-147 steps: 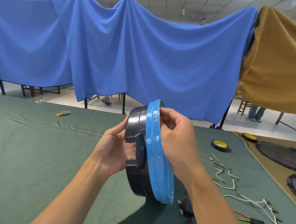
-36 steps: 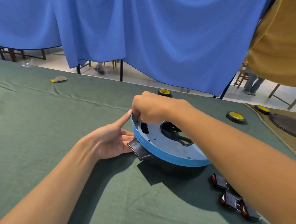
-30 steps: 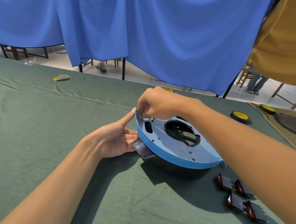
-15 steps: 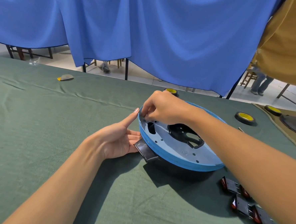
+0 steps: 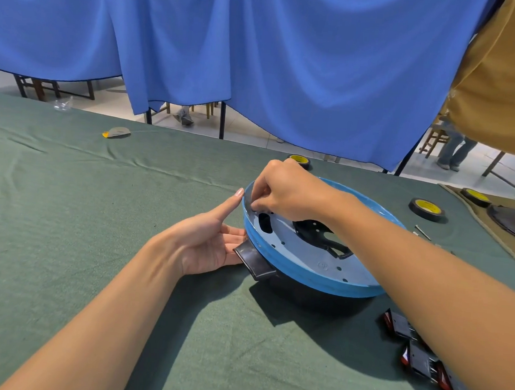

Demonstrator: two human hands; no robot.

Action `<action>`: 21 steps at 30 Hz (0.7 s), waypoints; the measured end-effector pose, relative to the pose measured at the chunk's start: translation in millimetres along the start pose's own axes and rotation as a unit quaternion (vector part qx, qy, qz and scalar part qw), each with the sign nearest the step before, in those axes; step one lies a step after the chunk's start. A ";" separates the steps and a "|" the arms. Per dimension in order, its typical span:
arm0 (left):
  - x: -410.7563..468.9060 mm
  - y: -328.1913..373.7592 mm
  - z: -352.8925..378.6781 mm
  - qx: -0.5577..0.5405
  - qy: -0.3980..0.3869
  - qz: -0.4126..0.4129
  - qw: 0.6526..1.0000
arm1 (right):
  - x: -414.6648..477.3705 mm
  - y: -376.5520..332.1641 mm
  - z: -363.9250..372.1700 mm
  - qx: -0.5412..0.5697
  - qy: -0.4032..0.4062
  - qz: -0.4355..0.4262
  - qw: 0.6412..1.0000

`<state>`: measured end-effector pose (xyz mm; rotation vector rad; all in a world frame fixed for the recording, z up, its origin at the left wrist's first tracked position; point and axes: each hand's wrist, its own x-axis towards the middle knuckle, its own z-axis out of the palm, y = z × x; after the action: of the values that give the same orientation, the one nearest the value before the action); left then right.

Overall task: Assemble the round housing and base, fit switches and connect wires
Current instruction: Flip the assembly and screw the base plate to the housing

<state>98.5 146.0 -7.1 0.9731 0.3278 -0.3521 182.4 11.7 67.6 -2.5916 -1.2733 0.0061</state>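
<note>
Your blue base [image 5: 306, 258] sat on the black round housing [image 5: 255, 262] in the middle of the desk [image 5: 66, 243]. Your left hand [image 5: 208, 246] lay straight-fingered against its left side, forefinger touching the rim. Your right hand [image 5: 289, 193] had its fingers curled, tips bunched just inside the far-left rim; I could not tell whether they pinched anything. The switches [image 5: 421, 358] lay to the near right, beside your right forearm, so that hand was nearer.
</note>
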 end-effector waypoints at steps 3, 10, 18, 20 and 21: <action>-0.4 -0.2 0.1 0.001 0.000 -0.002 1.000 | 1.0 -2.5 2.7 -0.040 -0.001 -0.001 0.999; 2.4 -0.3 -2.5 0.005 0.000 -0.004 1.000 | -2.8 0.7 -4.2 -0.015 -0.023 -0.016 1.000; 0.1 1.7 0.4 0.027 0.000 -0.007 1.000 | -16.1 2.6 0.9 -0.037 0.024 -0.002 0.999; 0.9 1.9 2.9 0.039 0.026 0.000 0.999 | -28.9 10.7 -9.4 -0.024 0.049 0.006 0.998; 1.4 2.1 4.1 0.042 0.039 0.002 0.998 | -37.7 17.4 -15.0 -0.017 0.063 0.016 0.998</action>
<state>101.0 143.4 -4.0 1.0707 0.3840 -0.3274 174.4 -31.2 74.2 -2.5960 -1.1968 -0.1727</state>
